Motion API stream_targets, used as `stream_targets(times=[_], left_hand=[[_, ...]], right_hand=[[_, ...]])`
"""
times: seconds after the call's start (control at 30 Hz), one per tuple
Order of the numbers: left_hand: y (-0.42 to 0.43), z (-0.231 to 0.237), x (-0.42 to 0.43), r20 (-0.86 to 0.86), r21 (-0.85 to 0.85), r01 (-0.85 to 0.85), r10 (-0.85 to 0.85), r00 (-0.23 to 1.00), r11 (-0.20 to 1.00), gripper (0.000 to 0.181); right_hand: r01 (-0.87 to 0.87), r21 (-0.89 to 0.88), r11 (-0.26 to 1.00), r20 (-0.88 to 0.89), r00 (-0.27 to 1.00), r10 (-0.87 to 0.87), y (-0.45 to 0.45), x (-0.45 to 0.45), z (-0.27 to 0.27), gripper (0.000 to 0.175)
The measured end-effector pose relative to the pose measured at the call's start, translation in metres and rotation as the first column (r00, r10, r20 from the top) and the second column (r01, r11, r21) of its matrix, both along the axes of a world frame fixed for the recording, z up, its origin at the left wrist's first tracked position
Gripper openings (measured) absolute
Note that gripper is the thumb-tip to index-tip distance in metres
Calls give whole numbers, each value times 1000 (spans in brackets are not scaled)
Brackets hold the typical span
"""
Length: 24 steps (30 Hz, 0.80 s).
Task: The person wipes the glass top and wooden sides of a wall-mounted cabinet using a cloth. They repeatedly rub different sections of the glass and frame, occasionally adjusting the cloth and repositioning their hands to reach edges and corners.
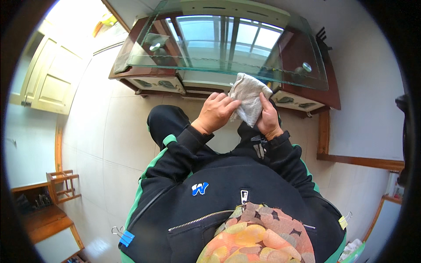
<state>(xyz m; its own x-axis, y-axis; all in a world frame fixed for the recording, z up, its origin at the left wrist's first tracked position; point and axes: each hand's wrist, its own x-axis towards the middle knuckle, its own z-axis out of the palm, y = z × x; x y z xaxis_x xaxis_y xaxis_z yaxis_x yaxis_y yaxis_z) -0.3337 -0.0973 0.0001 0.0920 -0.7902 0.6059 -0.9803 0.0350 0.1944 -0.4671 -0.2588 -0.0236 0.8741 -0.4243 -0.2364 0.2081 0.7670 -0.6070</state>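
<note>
A folded greyish-white cloth [250,93] is held up in front of me, over my knees. My right hand [270,115] grips its right side, with the thumb lying on top and the other fingers hidden beneath. The bent fingers of my left hand [217,111] hold the cloth's left edge. Just beyond both hands is the front edge of a glass-topped stand [210,69], and the cloth's upper corner overlaps that edge in view. Whether they touch, I cannot tell.
Dark red wooden cabinets [304,57] with round metal discs support the glass. Another greyish cloth [122,63] hangs at the left cabinet's corner. A small wooden stool [64,186] stands at left, below a pale yellow panelled door [52,80]. Light tiles [123,131] cover the floor.
</note>
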Motion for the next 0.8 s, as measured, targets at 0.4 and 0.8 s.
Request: stream_targets(times=[0.4,0.8], left_hand=[[74,-144,27,-261,864,69,327,908,499,35],[55,-178,-7,-372,904,382,89,924,-191,64]], right_hand=[[-15,-134,991,-121,993,-2,28,29,-8,44],[289,-630,721,182,957,-225,-7,37,14,43]])
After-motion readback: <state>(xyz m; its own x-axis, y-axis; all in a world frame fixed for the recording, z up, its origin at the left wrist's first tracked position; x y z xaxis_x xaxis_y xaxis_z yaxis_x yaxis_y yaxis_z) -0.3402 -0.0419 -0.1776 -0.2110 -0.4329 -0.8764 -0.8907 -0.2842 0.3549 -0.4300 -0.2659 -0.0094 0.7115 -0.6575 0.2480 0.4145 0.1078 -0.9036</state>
